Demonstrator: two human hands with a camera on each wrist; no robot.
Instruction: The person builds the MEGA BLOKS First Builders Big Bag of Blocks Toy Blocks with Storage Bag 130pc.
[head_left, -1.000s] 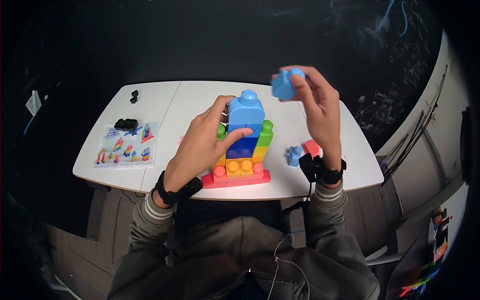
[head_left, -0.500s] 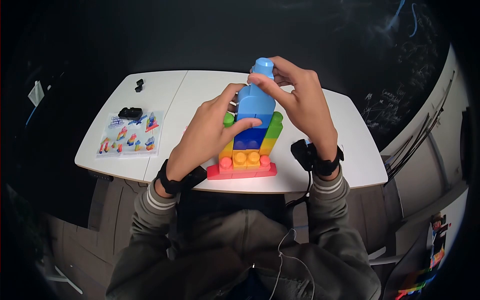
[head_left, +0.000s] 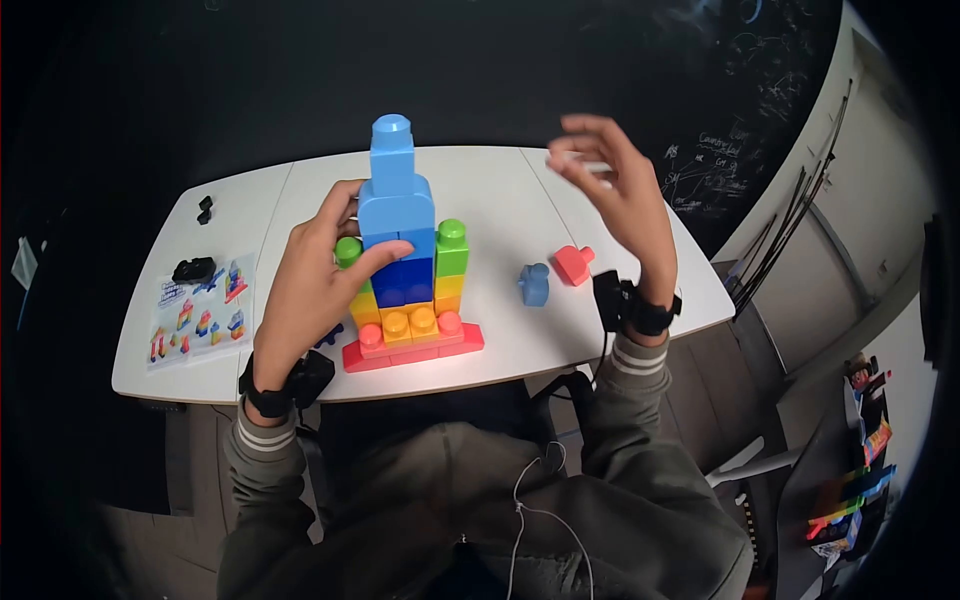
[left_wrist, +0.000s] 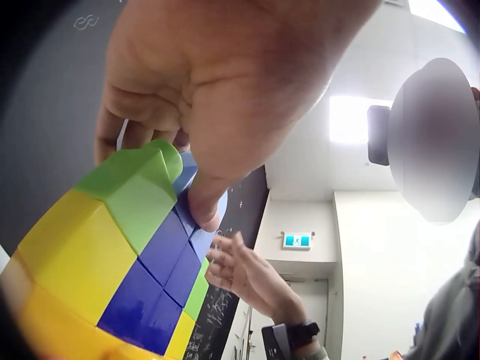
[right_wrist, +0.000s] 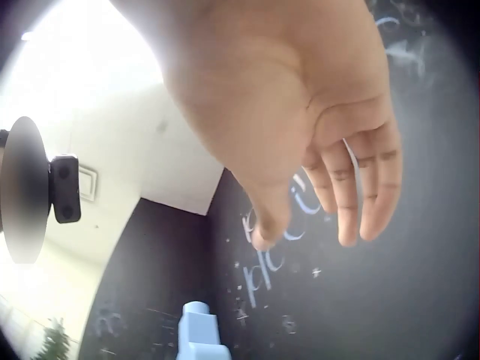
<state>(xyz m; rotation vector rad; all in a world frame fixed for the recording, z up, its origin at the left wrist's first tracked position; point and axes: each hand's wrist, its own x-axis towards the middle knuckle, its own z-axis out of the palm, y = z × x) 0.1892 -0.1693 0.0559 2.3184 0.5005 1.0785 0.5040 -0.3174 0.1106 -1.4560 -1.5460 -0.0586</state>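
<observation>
A block tower stands upright on the table, with a red base, yellow, dark blue and green blocks above it, and a light blue rounded block higher up. On top sits a light blue block with a faceted knob. My left hand grips the tower's upper part from the left, thumb across the front; the left wrist view shows the thumb against the blue blocks beside a green block. My right hand is raised to the right of the tower, holding nothing, fingers spread and relaxed.
On the table's right lie a blue block and a red block. An instruction sheet lies at the left with a black device at its top edge. Small dark blue pieces lie beside the left wrist.
The light blue knobbed block went from my right hand onto the tower's top. My right hand let go and moved away to the right. The head view has shifted.
</observation>
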